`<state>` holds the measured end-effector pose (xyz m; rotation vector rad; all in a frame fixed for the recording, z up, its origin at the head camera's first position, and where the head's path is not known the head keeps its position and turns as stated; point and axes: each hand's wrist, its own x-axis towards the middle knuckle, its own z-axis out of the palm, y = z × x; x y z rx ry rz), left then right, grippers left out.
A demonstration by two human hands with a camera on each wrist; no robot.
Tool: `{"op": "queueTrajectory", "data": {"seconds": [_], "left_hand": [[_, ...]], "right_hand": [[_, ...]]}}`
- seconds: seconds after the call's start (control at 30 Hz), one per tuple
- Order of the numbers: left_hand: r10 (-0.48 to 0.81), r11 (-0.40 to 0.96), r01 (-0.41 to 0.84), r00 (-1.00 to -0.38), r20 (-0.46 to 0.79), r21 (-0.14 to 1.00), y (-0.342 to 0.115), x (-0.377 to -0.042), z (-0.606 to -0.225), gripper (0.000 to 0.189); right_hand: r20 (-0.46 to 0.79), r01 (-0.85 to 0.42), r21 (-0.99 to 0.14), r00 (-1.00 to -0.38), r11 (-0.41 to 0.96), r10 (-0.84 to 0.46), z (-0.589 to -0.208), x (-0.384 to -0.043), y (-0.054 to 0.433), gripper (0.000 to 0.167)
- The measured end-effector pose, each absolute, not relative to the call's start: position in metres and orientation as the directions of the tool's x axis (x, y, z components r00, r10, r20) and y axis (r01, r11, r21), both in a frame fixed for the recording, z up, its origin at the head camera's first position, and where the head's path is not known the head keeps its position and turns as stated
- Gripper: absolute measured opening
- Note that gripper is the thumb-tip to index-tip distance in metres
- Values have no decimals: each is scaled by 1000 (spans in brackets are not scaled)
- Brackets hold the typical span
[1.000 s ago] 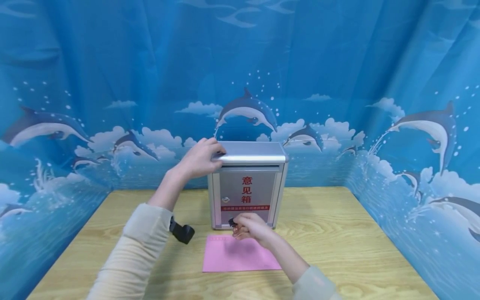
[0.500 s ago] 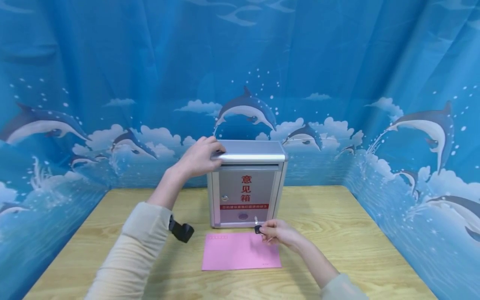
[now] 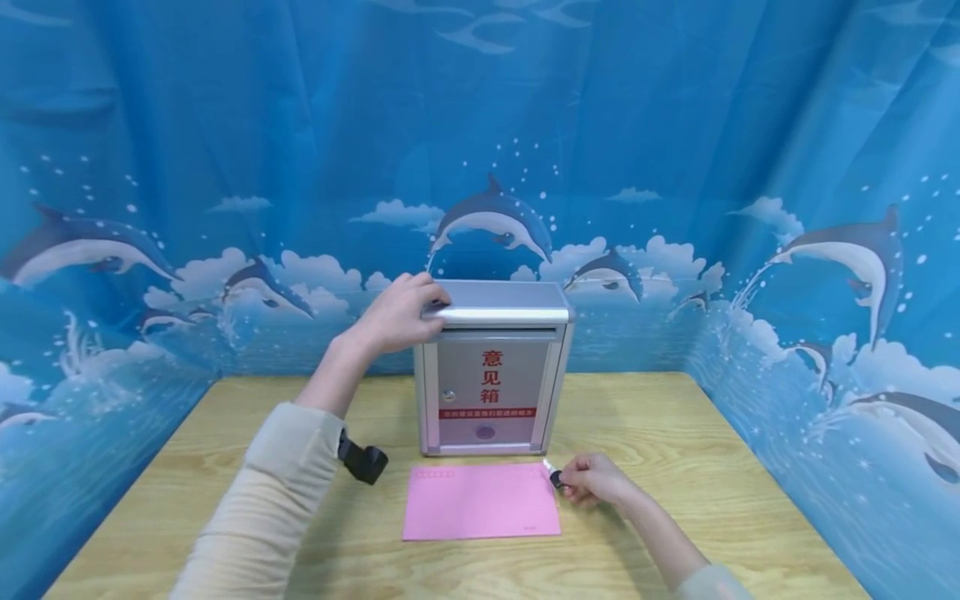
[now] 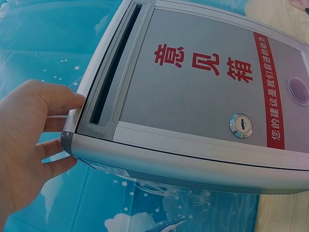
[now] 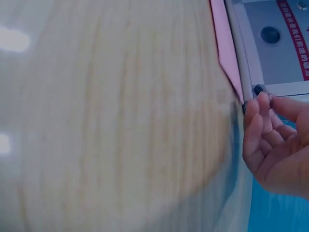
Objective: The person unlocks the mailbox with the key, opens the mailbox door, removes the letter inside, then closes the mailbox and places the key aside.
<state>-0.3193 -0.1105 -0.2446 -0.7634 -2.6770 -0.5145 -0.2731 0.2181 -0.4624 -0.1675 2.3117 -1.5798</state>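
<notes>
A silver metal suggestion box (image 3: 501,375) with red Chinese lettering stands upright on the table, its front facing me. My left hand (image 3: 405,312) grips the box's upper left corner, with the thumb and fingers curled round the edge in the left wrist view. A round keyhole lock (image 4: 240,125) sits in the front door, which is closed. Right of the box's foot, my right hand (image 3: 596,479) pinches a small key (image 3: 553,475) by its black head, the metal blade pointing toward the box. In the right wrist view the fingers mostly hide the key.
A pink envelope (image 3: 480,504) lies flat on the wood-grain table (image 3: 675,500), in front of the box. Behind and on both sides hangs a blue curtain (image 3: 300,167) printed with dolphins. A black wrist-camera mount (image 3: 363,462) hangs under the left forearm.
My right hand has moved right with the key, from in front of the box's door to beside the envelope's upper right corner. The left hand has stayed on the box corner.
</notes>
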Motion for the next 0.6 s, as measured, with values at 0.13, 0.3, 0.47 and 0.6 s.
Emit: {"op": "queueTrajectory", "data": {"seconds": [0.13, 0.3, 0.47, 0.6], "left_hand": [[443, 795, 551, -813, 379, 253, -110, -319, -245, 30], [439, 797, 550, -812, 385, 250, -110, -319, -245, 30], [439, 798, 549, -813, 384, 250, -110, -319, -245, 30], [441, 795, 552, -811, 384, 253, -110, -319, -244, 31]], "right_hand": [[-221, 101, -888, -949, 448, -223, -466, -270, 222, 12], [-229, 123, -866, -959, 485, -167, -468, -269, 225, 9], [-219, 109, -843, -964, 526, -151, -470, -269, 226, 10], [-213, 106, -826, -968, 554, -133, -471, -269, 226, 13]]}}
